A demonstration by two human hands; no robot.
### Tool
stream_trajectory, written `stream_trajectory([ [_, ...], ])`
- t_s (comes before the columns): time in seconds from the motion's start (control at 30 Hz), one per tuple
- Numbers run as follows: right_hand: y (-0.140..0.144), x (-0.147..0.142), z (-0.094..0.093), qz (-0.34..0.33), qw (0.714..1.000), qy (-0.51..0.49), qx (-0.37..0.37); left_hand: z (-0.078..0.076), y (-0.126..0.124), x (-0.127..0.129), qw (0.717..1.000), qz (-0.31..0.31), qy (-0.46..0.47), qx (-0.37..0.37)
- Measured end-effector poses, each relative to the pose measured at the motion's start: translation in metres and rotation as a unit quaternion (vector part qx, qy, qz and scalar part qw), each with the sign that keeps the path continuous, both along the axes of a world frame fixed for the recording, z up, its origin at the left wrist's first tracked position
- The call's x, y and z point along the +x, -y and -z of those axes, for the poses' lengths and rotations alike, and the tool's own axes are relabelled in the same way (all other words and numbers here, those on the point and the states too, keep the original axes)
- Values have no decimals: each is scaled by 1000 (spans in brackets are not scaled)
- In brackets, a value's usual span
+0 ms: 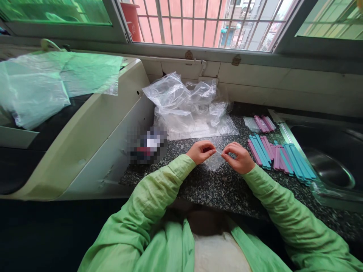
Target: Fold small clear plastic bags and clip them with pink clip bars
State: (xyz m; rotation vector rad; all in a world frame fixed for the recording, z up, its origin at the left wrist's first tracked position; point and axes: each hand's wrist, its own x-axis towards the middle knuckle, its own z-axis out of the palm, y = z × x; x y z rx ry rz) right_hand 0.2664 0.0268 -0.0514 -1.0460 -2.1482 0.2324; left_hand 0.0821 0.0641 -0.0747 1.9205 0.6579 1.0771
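Above the speckled dark countertop (204, 189), my left hand (200, 152) and my right hand (238, 156) face each other, each with thumb and forefinger pinched. Between the pinches runs the edge of a small clear plastic bag (214, 161), whose body hangs below and is hard to see against the stone. To the right of my right hand lie several pink and teal flat strips (259, 150), side by side in loose rows. Behind them, more pink strips (263, 124) rest on small clear bags (252, 124).
A heap of clear plastic bags (190, 105) lies at the back by the tiled wall. The pale casing of a large appliance (113, 139) stands at left, with plastic sheeting (36, 79) on top. A metal sink (331, 166) is at right. A blurred-out object (149, 145) sits left of my hands.
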Motion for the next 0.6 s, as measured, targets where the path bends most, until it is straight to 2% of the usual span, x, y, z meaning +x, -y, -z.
stream_trajectory([
  [0.2,0,1,-2,21,1000,-21,9,-1,1,-1,1000,0,-17,-1],
  [0.6,0,0,0,15,1000,-6,16,-4,1,-3,999,11,-29,18],
])
